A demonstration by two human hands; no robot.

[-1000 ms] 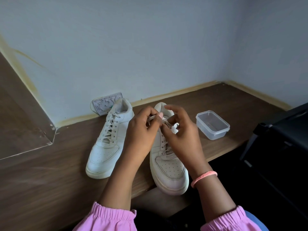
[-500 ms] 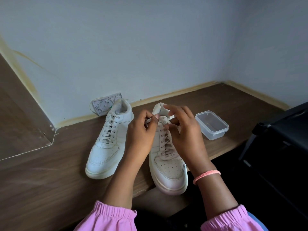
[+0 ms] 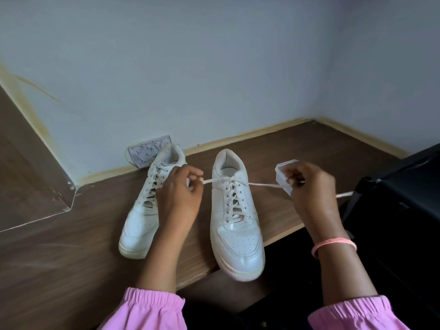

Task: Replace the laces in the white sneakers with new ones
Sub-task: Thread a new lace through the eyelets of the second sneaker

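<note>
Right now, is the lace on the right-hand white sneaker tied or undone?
Undone: the white lace runs as two loose ends from the right-hand white sneaker, pulled apart by the left hand and right hand.

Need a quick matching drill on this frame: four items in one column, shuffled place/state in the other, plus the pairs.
Items
1. right sneaker
2. left sneaker
3. clear plastic container
4. wristband

Place/state
A. pink, on the right wrist
B. lace ends pulled out sideways, one gripped in the left hand, one in the right hand
C. partly hidden behind the right hand
D. laced, heel near the wall socket, nobody holding it

Pairs: 1-B, 2-D, 3-C, 4-A
</note>
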